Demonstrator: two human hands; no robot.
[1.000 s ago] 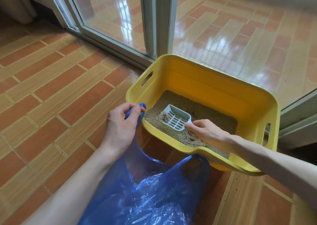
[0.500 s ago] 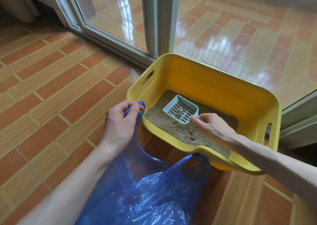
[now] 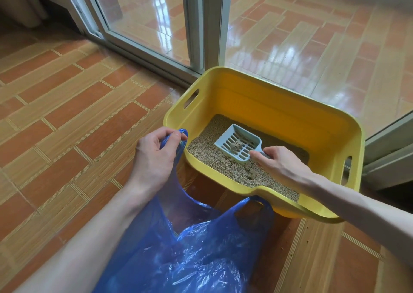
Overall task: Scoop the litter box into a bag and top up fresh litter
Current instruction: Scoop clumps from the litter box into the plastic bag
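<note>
A yellow litter box (image 3: 290,114) stands on the tiled floor with beige litter (image 3: 214,156) in its bottom. My right hand (image 3: 279,160) grips the handle of a pale blue slotted scoop (image 3: 239,144), held just above the litter with a clump lying in it. More clumps (image 3: 250,172) lie in the litter near the front wall. My left hand (image 3: 154,156) pinches one handle of a blue plastic bag (image 3: 190,248), holding it up beside the box's left front corner. The bag's mouth sags open below the box's front rim.
A sliding glass door (image 3: 145,24) with a pale metal frame (image 3: 207,24) runs right behind the box. Orange and wood-pattern floor tiles (image 3: 67,114) stretch to the left. A second frame section (image 3: 388,149) sits close to the box's right side.
The scoop has lifted out of the litter and moved back toward the box's middle, now carrying a clump. My left hand keeps holding the bag handle in the same place.
</note>
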